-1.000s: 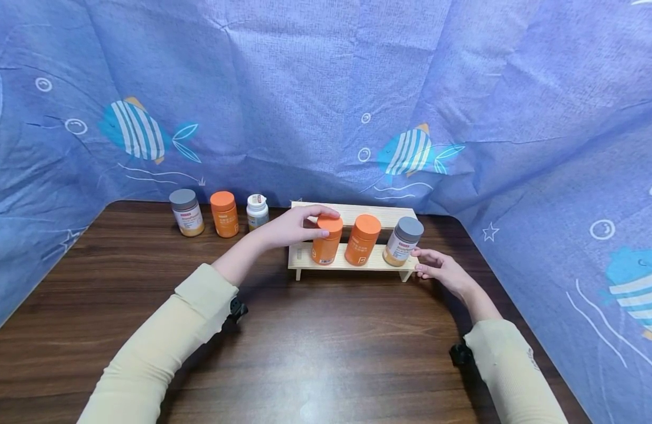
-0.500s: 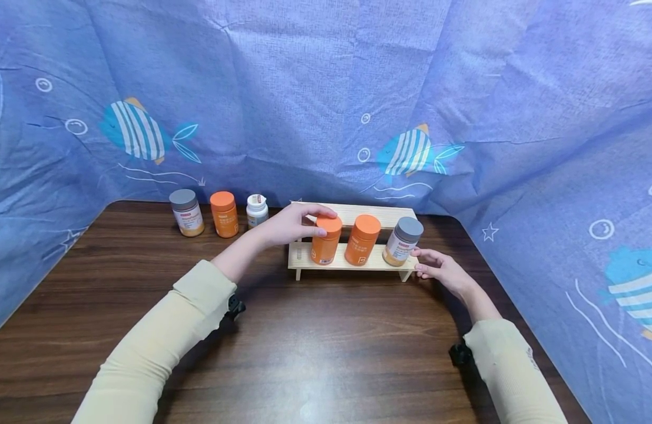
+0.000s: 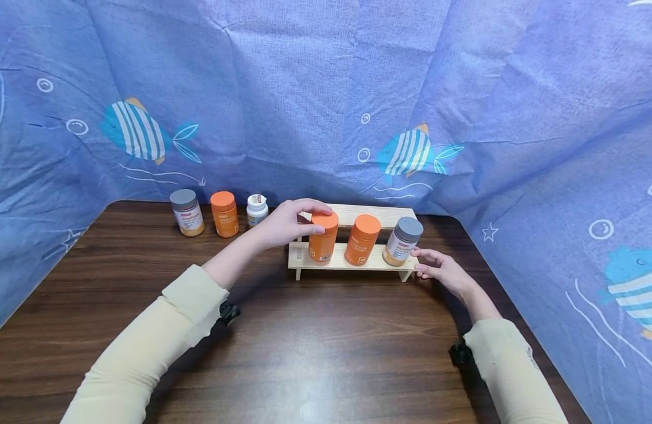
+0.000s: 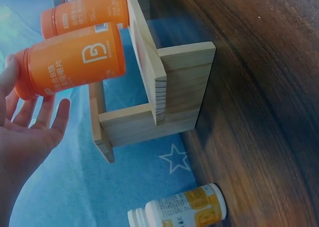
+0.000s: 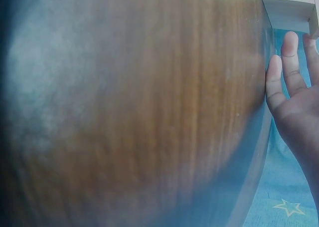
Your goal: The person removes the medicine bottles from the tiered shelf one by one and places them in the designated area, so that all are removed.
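Note:
My left hand (image 3: 283, 224) pinches the orange lid of an orange bottle (image 3: 323, 244) between thumb and fingers, at the left end of the lower step of a wooden two-step rack (image 3: 303, 254). In the left wrist view that bottle's base (image 4: 121, 52) looks slightly apart from the step. Beside it stand a second orange bottle (image 3: 363, 241) and a grey-lidded jar (image 3: 403, 242). At the rack's right end is my right hand (image 3: 446, 272), fingers loosely extended, fingertips at the step's edge near the jar. Whether they press the rack is hard to tell.
Left of the rack, a grey-lidded jar (image 3: 187, 215), an orange bottle (image 3: 225, 217) and a small white bottle (image 3: 257, 211) stand in a row on the dark wooden table (image 3: 326, 353). A blue fish-patterned cloth (image 3: 283, 106) hangs behind and at the sides.
My left hand has shifted slightly left with the orange bottle, which now sits farther from its neighbour and looks a little higher. The right hand has stayed where it was.

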`<action>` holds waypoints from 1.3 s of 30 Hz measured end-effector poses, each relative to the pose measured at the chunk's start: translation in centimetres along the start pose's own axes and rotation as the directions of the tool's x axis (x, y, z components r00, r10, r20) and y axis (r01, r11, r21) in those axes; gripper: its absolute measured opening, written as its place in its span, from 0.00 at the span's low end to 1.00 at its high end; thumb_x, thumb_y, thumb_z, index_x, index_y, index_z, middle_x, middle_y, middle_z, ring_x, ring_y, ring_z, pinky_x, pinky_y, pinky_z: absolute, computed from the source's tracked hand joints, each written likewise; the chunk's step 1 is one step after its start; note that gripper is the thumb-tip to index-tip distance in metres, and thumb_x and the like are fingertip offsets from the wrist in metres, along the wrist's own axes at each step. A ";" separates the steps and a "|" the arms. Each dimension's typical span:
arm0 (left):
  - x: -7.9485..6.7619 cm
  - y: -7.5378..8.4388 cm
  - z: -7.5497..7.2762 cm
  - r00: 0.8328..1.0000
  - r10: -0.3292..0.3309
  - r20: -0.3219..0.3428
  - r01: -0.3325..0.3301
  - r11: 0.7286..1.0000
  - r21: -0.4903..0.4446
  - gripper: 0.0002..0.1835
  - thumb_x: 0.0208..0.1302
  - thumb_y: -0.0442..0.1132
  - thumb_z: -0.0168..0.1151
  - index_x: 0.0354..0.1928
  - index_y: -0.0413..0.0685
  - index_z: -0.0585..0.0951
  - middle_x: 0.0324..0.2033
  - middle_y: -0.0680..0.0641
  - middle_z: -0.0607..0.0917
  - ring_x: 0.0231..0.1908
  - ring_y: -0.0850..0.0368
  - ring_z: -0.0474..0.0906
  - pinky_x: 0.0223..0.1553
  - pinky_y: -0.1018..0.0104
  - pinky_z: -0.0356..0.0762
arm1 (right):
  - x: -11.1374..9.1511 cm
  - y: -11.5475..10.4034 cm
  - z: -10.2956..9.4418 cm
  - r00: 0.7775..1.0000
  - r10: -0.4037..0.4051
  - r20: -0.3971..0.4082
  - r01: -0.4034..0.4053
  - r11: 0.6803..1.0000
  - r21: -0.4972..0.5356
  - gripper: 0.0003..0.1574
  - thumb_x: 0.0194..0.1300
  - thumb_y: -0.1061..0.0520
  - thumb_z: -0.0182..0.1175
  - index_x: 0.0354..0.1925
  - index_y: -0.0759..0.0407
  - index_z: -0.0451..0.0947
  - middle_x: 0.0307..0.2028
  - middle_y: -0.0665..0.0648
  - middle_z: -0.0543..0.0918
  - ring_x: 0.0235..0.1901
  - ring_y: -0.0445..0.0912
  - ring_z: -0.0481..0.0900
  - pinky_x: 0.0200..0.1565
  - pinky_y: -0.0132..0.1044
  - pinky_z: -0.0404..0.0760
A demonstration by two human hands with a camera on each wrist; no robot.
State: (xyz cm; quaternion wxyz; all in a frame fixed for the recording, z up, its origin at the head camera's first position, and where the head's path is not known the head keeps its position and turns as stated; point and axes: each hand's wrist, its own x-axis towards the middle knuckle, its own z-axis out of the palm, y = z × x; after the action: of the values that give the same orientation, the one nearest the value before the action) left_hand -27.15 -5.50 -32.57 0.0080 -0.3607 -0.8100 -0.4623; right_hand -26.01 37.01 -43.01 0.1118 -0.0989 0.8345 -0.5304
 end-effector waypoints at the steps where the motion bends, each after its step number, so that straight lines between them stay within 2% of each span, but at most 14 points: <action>1: -0.1 0.1 -0.1 1.000 -0.003 -0.009 0.003 1.000 0.005 0.21 0.57 0.44 0.68 0.54 0.52 0.80 0.52 0.52 0.81 0.54 0.59 0.74 0.50 0.57 0.77 | 0.0 0.0 0.0 1.000 0.003 0.000 -0.003 1.000 -0.002 0.30 0.65 0.58 0.60 0.61 0.69 0.66 0.53 0.62 0.74 0.36 0.41 0.80 0.40 0.33 0.81; 11: -1.5 0.6 -1.2 0.996 -0.041 -0.078 0.043 0.999 0.021 0.20 0.57 0.42 0.68 0.53 0.49 0.80 0.52 0.51 0.80 0.51 0.58 0.74 0.49 0.55 0.75 | -0.1 -0.5 0.2 1.000 0.019 0.007 -0.019 1.000 0.020 0.30 0.65 0.58 0.59 0.61 0.69 0.65 0.62 0.70 0.65 0.35 0.39 0.79 0.39 0.33 0.80; 20: -2.9 0.4 -2.4 0.990 -0.076 -0.115 0.076 0.997 0.001 0.21 0.58 0.44 0.68 0.54 0.51 0.80 0.53 0.50 0.79 0.50 0.57 0.74 0.50 0.57 0.74 | 0.1 -0.2 0.0 1.000 0.023 0.001 -0.023 1.000 -0.005 0.28 0.66 0.61 0.57 0.61 0.71 0.64 0.55 0.64 0.71 0.36 0.43 0.80 0.40 0.35 0.81; 26: -3.9 0.4 -3.1 0.983 -0.095 -0.158 0.098 0.995 0.013 0.21 0.58 0.42 0.68 0.54 0.49 0.80 0.53 0.48 0.79 0.49 0.55 0.74 0.48 0.55 0.74 | -0.1 -0.2 0.0 1.000 0.020 0.004 -0.020 1.000 0.002 0.30 0.65 0.57 0.59 0.61 0.69 0.65 0.49 0.59 0.75 0.36 0.42 0.80 0.40 0.33 0.81; 32: -4.9 0.4 -3.8 0.973 -0.118 -0.198 0.125 0.992 0.024 0.21 0.57 0.40 0.68 0.53 0.48 0.80 0.53 0.47 0.79 0.52 0.52 0.73 0.49 0.53 0.76 | -0.1 0.1 0.0 1.000 -0.008 0.004 0.008 1.000 0.003 0.31 0.64 0.55 0.61 0.60 0.68 0.67 0.51 0.58 0.74 0.36 0.41 0.80 0.39 0.33 0.81; 36: -5.5 0.2 -4.3 0.966 -0.145 -0.213 0.151 0.988 0.014 0.21 0.57 0.43 0.68 0.53 0.47 0.80 0.54 0.46 0.78 0.54 0.52 0.73 0.52 0.50 0.75 | -0.1 0.2 0.0 1.000 -0.010 -0.006 0.010 1.000 0.000 0.29 0.64 0.55 0.61 0.59 0.67 0.68 0.49 0.55 0.76 0.35 0.42 0.80 0.39 0.33 0.81; 39: -5.9 -0.1 -4.6 0.962 -0.155 -0.227 0.164 0.986 0.023 0.22 0.57 0.45 0.68 0.54 0.48 0.79 0.54 0.47 0.78 0.53 0.51 0.74 0.53 0.49 0.75 | -0.1 0.1 0.0 1.000 -0.007 -0.012 0.007 1.000 0.002 0.29 0.64 0.55 0.61 0.59 0.67 0.68 0.50 0.56 0.75 0.35 0.41 0.80 0.39 0.33 0.81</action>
State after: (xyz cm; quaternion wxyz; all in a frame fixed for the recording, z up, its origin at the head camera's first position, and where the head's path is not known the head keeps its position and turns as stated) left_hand -24.29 -12.44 -32.07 0.0695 -0.2397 -0.8397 -0.4823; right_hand -25.91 37.10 -43.09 0.1050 -0.0986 0.8343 -0.5322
